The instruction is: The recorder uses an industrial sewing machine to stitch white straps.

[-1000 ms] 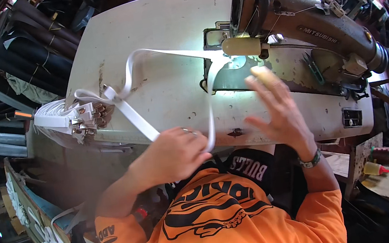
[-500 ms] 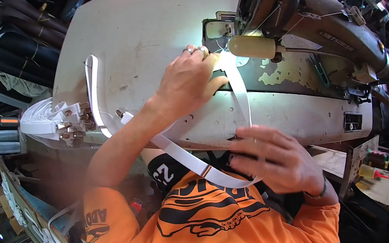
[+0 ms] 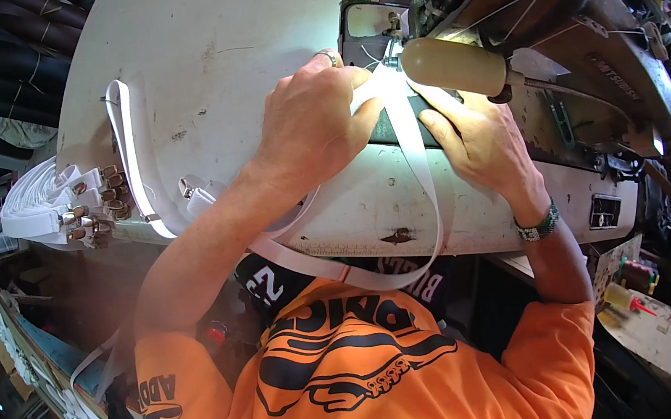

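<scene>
At the glare-lit presser foot [image 3: 391, 54] of a sewing machine [image 3: 537, 5], my left hand [image 3: 310, 115] has its fingers closed on a white strap [image 3: 413, 144]. My right hand [image 3: 475, 140] lies just right of the strap, index finger stretched toward the foot, thumb apart, other fingertips partly hidden behind a pale cylindrical fitting [image 3: 452, 63]. The strap hangs in a long loop over the table edge and passes by my left forearm. A metal buckle [image 3: 189, 191] and a narrow white loop [image 3: 126, 144] rest left of that forearm.
A bundle of white straps with metal clips [image 3: 46, 201] sits on the table's [image 3: 184, 26] left edge. Green snips [image 3: 561, 116] lie under the machine arm. Dark rolls of material [image 3: 36, 62] are stacked at left. A lower wooden board [image 3: 649, 338] holds spools at right.
My left hand has risen from the table edge to the presser foot. My right hand dipped, then moved up beside the foot. The strap loop now hangs below both hands.
</scene>
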The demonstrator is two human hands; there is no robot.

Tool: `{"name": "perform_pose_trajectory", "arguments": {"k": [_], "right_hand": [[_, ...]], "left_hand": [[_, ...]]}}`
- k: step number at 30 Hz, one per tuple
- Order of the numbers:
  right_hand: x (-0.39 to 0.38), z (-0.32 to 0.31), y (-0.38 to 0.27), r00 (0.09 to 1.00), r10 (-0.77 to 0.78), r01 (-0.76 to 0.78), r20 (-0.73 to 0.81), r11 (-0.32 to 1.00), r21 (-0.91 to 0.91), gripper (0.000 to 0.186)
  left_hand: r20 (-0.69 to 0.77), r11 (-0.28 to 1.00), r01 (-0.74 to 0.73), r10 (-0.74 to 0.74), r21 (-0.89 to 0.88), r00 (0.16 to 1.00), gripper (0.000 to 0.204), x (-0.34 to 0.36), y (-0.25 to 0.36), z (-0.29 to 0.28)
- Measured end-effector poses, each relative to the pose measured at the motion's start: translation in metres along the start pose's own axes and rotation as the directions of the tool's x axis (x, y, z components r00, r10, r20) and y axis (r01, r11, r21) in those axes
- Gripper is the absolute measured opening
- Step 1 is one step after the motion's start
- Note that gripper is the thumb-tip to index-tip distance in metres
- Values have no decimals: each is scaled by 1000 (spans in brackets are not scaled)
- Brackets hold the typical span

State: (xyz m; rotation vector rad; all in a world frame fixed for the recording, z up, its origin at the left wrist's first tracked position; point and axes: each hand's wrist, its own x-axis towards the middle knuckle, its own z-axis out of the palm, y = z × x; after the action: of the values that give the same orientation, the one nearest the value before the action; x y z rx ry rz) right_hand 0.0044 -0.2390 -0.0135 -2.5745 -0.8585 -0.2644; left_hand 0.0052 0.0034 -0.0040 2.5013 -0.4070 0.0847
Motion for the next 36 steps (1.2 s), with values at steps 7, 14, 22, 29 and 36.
{"name": "perform_pose_trajectory", "arguments": {"k": [7,14,22,29,36], "right_hand": [[0,0,-1,996,46,-47,80,999,20,28],[-1,1,3,993,54,-57,105,998,29,30],[0,2,5,998,9,-11,70,1000,24,30],[3,-3,-2,992,24,-19,122,999,-42,31],[4,-4,-3,993,4,8,118,995,-102,33]], "left_hand": [[-16,1000,-12,12,-16,1000,26,-3,-1,-2],[19,999,-32,31,30,999,25,-2,-1,-3],[8,994,-86,86,60,996,20,5,-7,-1],[-20,996,-70,72,58,997,23,4,-10,0],[-40,990,-127,130,62,991,24,7,-14,0]]}}
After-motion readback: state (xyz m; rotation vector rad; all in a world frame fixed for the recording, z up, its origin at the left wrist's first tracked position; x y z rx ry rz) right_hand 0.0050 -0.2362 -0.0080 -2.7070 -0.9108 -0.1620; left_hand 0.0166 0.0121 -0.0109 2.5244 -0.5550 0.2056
